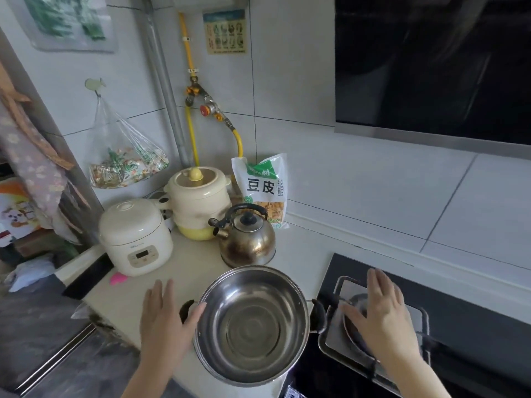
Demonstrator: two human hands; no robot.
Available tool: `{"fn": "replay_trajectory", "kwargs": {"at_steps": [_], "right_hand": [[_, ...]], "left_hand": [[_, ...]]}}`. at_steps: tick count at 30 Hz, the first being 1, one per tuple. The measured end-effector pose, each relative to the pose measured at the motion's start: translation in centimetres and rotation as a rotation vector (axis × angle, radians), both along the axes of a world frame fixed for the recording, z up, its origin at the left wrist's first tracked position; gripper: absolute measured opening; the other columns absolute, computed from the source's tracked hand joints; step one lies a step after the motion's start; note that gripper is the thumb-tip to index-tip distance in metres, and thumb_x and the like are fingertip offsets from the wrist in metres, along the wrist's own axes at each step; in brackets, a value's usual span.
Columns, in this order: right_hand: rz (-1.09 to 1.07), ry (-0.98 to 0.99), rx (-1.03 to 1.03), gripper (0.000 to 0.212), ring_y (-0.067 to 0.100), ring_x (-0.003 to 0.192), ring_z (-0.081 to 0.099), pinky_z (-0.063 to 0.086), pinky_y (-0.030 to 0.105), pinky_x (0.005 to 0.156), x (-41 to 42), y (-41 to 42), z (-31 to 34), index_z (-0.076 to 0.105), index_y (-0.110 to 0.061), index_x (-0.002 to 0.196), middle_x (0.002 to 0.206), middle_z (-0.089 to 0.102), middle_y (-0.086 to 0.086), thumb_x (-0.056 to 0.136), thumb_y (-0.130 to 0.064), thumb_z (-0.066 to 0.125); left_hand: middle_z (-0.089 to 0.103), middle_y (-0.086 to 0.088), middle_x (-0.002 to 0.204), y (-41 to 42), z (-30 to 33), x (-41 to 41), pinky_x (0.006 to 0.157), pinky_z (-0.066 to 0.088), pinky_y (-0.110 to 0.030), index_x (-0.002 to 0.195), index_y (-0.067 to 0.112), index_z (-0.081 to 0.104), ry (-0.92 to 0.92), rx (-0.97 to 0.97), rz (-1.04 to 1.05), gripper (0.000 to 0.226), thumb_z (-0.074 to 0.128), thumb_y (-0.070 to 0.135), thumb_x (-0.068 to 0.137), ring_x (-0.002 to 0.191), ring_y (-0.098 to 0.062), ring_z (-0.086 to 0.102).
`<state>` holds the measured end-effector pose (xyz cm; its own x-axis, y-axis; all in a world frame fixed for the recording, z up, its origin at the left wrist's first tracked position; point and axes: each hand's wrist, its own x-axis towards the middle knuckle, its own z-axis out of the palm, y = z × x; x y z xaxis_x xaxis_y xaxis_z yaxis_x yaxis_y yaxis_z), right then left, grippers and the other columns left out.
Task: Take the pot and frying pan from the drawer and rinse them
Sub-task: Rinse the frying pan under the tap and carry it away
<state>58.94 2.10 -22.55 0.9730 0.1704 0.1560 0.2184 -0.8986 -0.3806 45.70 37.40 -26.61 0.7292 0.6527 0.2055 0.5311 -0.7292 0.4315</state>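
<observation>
1. Both my hands are spread flat, holding nothing: left hand [165, 317] beside the pot [251, 326], right hand [379, 311] over the stove burner [373, 326].
2. The pot sits empty on the counter [195, 259], by the kettle [247, 239].

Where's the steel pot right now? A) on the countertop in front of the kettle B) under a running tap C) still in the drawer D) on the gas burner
A. The steel pot sits empty on the countertop, just in front of the kettle, between the open left hand and right hand; the gas burner is off to its right.
</observation>
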Motion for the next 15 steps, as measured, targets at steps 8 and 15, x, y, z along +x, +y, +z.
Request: {"fn": "replay_trajectory", "kwargs": {"at_steps": [8, 15], "right_hand": [[-0.505, -0.184, 0.075, 0.091, 0.041, 0.131, 0.037, 0.040, 0.051, 0.103, -5.3, -11.7, 7.4, 0.032, 0.000, 0.147, 0.147, 0.039, 0.021, 0.081, -0.051, 0.069], [-0.895, -0.242, 0.089, 0.090, 0.034, 0.138, 0.028, 0.028, 0.045, 0.112, -18.7, -26.2, 9.9, 0.026, -0.006, 0.152, 0.152, 0.033, 0.018, 0.085, -0.052, 0.064]], "left_hand": [[0.042, -0.032, 0.139, -7.8, 10.0, 3.4, 0.105, 0.031, -0.063, 0.139, -0.005, 0.042, -0.223, 0.221, -0.171, 0.095, 0.036, 0.067, 0.077, 0.130, -0.051, 0.033], [0.041, -0.040, 0.133, -21.9, 12.0, 5.5, 0.096, 0.035, -0.067, 0.138, -0.007, 0.038, -0.331, 0.207, -0.505, 0.094, 0.039, 0.064, 0.077, 0.122, -0.058, 0.037]]}}
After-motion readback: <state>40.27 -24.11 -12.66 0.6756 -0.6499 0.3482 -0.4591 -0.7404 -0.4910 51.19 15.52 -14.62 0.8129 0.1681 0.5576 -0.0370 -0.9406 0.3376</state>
